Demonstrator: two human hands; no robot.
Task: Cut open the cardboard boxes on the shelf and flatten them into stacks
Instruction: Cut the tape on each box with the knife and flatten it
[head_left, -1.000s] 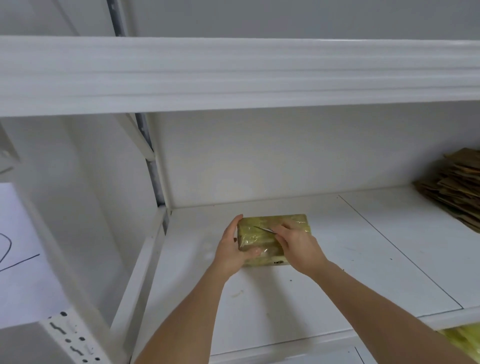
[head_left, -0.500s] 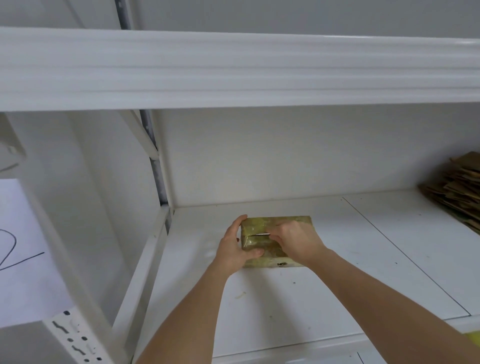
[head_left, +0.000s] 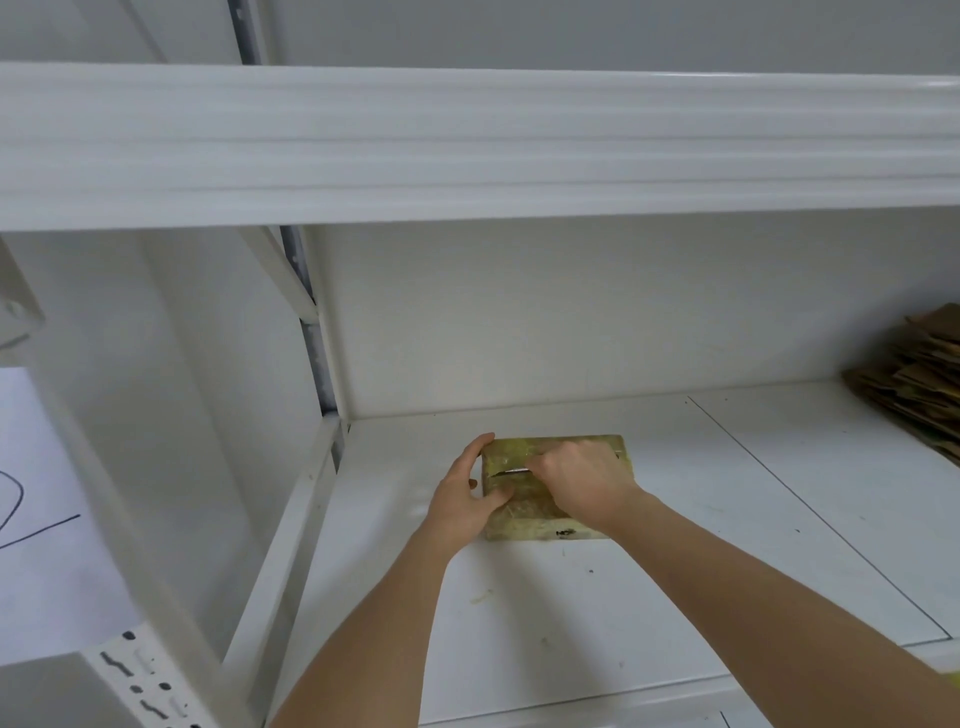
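Cardboard box (head_left: 540, 512), small, tape-wrapped with a yellowish sheen, lies flat on the white shelf board (head_left: 519, 623), toward the left rear of the bay, close to the back wall. Far left of view: a white sheet with black pen lines (head_left: 41, 499) outside the rack, then the perforated white upright (head_left: 140, 686) and the side rail of the frame. Left hand (head_left: 465, 501) holds the box by its left end: fingers rise along that end, thumb lies across the top face, so the box is clasped between them. Just right of the thumb, a thin metal blade (head_left: 511, 472) lies nearly level on the top face, tip pointing left, along a dark slit in the tape. Right hand (head_left: 582, 480) is fisted over the blade's handle, knuckles up, resting on the box top; the handle itself is hidden inside the fist. Both forearms reach in from the lower edge. Far right, well apart from the box, a stack of flattened brown cardboard (head_left: 919, 374) sits at the rear of the same shelf, cut off by the frame edge.
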